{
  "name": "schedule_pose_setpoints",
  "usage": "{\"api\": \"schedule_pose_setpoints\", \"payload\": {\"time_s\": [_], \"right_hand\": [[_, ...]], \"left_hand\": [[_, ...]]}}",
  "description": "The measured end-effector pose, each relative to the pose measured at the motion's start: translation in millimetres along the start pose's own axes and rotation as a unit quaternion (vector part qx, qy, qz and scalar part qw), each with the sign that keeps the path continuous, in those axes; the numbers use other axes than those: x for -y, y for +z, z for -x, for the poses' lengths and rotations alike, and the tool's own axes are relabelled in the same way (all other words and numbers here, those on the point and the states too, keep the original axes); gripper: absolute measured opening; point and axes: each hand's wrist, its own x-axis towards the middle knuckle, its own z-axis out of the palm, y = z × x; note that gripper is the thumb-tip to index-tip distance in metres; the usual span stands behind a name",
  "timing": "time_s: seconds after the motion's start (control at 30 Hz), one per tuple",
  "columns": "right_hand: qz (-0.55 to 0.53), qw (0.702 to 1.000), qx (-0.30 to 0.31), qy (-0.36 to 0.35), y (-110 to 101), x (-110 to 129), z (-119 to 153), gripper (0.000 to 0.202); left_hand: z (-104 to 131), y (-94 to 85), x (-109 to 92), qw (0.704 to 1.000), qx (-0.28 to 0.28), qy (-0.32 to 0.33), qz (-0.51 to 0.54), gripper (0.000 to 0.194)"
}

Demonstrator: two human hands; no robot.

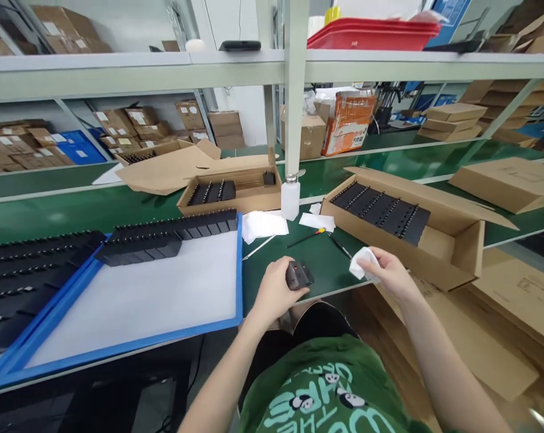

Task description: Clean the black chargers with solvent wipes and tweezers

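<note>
My left hand (pixel 276 287) is closed around a small black block-shaped part (pixel 299 275) with holes in its face, held at the front edge of the green worktop. In my right hand (pixel 392 273) is a crumpled white wipe (pixel 363 263), pinched between thumb and fingers. The wipe is apart from the block. Close ahead lie a black pen-like tool with a yellow and red end (pixel 306 238) and a second dark slim tool (pixel 339 245). A white dispenser bottle (pixel 290 198) stands upright behind them, with white paper sheets (pixel 263 225) beside it.
A blue-rimmed tray (pixel 239 270) at left carries rows of black parts (pixel 163 234). An open carton (pixel 452 252) at right and a smaller open box (pixel 254 192) at the back hold similar parts. A shelf post (pixel 294 90) rises behind the bottle.
</note>
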Motion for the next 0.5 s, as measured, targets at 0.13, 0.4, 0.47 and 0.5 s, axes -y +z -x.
{"api": "schedule_pose_setpoints", "payload": {"time_s": [0.13, 0.4, 0.47, 0.5], "right_hand": [[0.012, 1.000, 0.024, -0.004, -10.3, -0.8, -6.8, 0.047], [-0.025, 0.999, 0.029, -0.020, -34.1, -30.5, -23.0, 0.041], [-0.049, 0.998, 0.034, -0.011, -34.2, -34.1, -23.9, 0.039], [-0.059, 0.997, 0.042, -0.004, -33.2, -34.4, -24.8, 0.038]], "left_hand": [[-40.8, 10.1, -6.8, 0.995, 0.062, -0.033, -0.071, 0.029], [-162.2, -28.5, 16.1, 0.997, -0.002, -0.042, -0.066, 0.048], [-204.9, -39.3, 23.0, 0.997, -0.043, -0.023, -0.060, 0.048], [-222.5, -41.4, 26.6, 0.997, -0.051, -0.009, -0.051, 0.047]]}}
